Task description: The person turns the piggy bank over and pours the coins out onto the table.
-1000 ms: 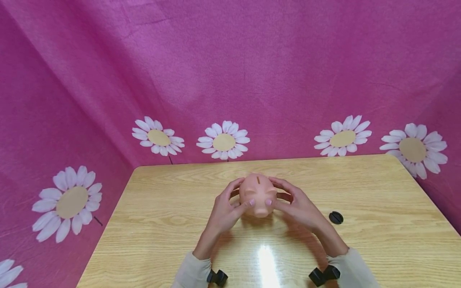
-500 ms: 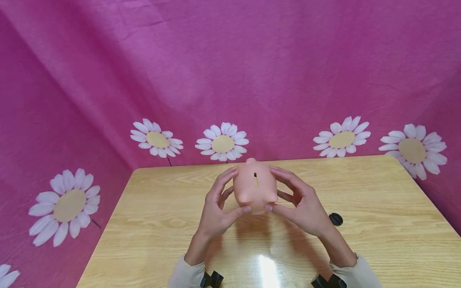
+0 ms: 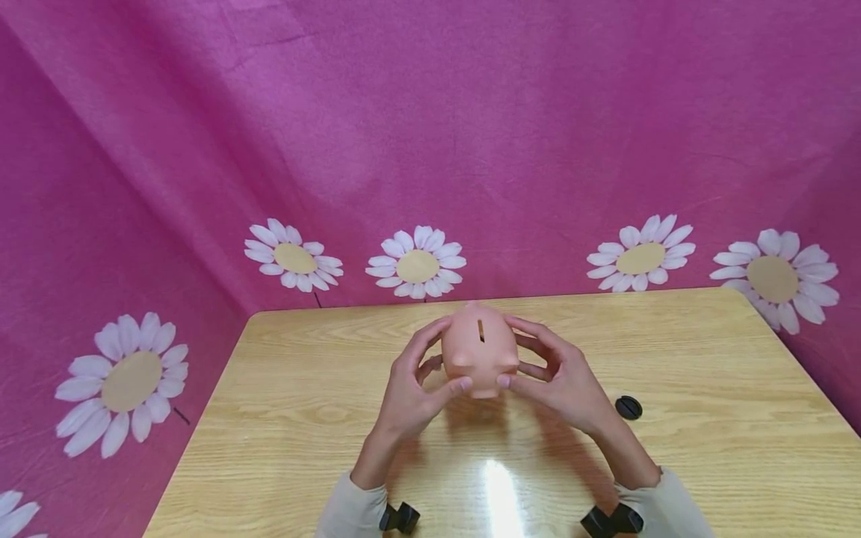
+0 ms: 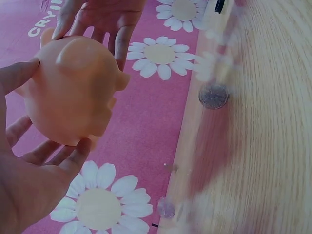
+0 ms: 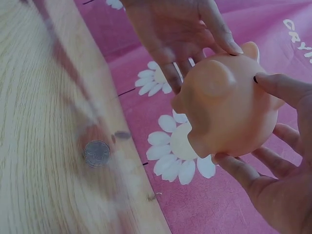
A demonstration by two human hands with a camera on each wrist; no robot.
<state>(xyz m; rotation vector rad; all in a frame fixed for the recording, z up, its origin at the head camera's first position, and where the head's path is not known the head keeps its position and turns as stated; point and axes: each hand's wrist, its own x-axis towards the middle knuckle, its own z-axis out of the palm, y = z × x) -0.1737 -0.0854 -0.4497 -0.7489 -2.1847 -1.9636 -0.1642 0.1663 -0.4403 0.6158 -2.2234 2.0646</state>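
A pink piggy bank (image 3: 480,351) with a coin slot on top is held above the table, its shadow below it. My left hand (image 3: 413,385) grips its left side, the thumb by the snout and the fingers spread along the flank. On the other side my right hand (image 3: 561,377) grips it the same way. Under the bank, a silver coin (image 4: 213,96) shows in the left wrist view, with a smaller blurred coin (image 4: 165,207) farther down. The right wrist view also has a silver coin (image 5: 96,154) and a small dark blurred disc (image 5: 122,135).
A round black plug (image 3: 628,407) lies on the wooden table (image 3: 303,418), right of the right hand. Behind the table hangs a magenta cloth (image 3: 471,149) printed with daisies. Black straps with small boxes (image 3: 403,517) sit at the sleeves.
Both hands have lifted the piggy bank and tipped its snout down; its back and slot now show more. Since half a second ago it has dropped back slightly and tilted a little toward me.
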